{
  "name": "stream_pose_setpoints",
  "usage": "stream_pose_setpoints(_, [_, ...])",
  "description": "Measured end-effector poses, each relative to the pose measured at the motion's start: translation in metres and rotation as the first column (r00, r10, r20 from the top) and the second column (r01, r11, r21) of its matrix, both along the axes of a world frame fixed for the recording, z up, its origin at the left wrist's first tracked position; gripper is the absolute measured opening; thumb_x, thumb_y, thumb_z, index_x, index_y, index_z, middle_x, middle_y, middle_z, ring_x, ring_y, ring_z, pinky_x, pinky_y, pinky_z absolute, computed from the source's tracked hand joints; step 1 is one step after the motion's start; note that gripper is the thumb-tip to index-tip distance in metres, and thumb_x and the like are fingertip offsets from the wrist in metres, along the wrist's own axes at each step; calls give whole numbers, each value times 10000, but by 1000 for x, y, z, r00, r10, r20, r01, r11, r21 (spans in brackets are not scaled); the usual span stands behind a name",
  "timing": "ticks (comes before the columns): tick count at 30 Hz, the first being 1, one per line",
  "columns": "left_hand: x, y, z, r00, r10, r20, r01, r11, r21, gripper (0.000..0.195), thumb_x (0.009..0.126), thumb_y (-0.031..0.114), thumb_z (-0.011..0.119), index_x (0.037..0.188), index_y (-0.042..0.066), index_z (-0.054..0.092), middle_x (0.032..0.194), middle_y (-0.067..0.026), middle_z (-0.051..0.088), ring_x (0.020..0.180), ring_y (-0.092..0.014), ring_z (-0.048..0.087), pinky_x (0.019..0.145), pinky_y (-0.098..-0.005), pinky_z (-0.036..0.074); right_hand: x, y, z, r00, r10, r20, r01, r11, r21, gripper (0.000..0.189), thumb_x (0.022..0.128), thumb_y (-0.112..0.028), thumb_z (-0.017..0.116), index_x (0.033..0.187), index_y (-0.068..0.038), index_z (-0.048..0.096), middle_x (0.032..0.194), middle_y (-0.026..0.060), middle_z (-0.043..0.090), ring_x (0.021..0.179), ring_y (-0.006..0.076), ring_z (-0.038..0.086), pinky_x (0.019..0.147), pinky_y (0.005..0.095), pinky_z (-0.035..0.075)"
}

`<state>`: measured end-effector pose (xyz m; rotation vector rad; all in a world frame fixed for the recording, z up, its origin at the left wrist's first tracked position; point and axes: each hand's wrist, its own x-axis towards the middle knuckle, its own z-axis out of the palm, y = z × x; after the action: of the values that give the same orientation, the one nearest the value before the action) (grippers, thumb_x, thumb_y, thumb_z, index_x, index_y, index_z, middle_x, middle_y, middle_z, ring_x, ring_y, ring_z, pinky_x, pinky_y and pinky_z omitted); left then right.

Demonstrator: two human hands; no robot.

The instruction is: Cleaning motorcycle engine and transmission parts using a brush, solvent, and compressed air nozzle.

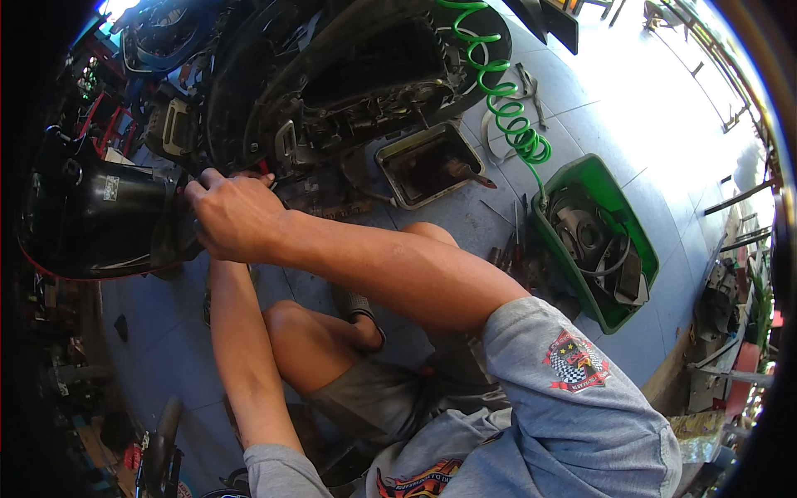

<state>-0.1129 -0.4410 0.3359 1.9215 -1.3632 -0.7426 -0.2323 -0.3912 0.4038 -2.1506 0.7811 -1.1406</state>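
My right hand is curled, back upward, at the edge of a glossy black plastic body section with a sticker and a red lower rim. What its fingers hold is hidden. My left forearm rises from below and passes under the right hand, which covers most of my left hand. Some fingertips show just beyond the right hand, by a small red piece. Beside both hands stands a partly dismantled motor scooter, its dark housing and mechanical parts exposed.
A metal pan holds dark residue and a brush. A green coiled air hose hangs down to a green plastic bin of metal parts. A screwdriver and other tools lie on the tiled floor. More parts crowd both sides.
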Motion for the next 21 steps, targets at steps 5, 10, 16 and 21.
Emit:
stream_pose_setpoints(5, [4, -5, -12, 1000, 21, 18, -21, 999, -43, 320, 824, 295, 759, 970, 48, 618, 739, -66, 658, 533, -148, 618, 491, -271, 508, -2, 8, 1, 985, -112, -131, 85, 977, -197, 477, 723, -211, 688, 1101, 53, 567, 949, 228, 614, 820, 444, 638, 722, 556, 527])
stream_pose_setpoints(10, [44, -14, -37, 998, -58, 28, 61, 992, -114, 330, 800, 275, 781, 988, 60, 615, 758, -59, 654, 565, -146, 625, 515, -279, 511, -2, 11, 6, 984, -11, -179, -5, 996, -87, 446, 742, -178, 637, 1148, -7, 570, 1097, 190, 598, 975, 534, 592, 736, 883, 268])
stream_pose_setpoints(16, [48, -15, -46, 981, -192, -6, 184, 949, -255, 343, 792, 276, 785, 1010, 76, 611, 809, -58, 650, 605, -153, 640, 529, -288, 526, -4, 13, 9, 979, -65, -194, 41, 991, -124, 442, 730, -194, 662, 1120, -4, 575, 1016, 202, 629, 929, 505, 598, 766, 728, 431])
stream_pose_setpoints(21, [49, -12, -43, 967, -250, 57, 256, 953, -163, 360, 827, 338, 742, 1085, 118, 621, 887, -100, 683, 630, -204, 662, 589, -341, 560, -17, 5, 10, 982, 0, -191, -26, 990, -138, 396, 745, -188, 650, 1073, 27, 595, 1018, 220, 653, 844, 389, 686, 789, 495, 536])
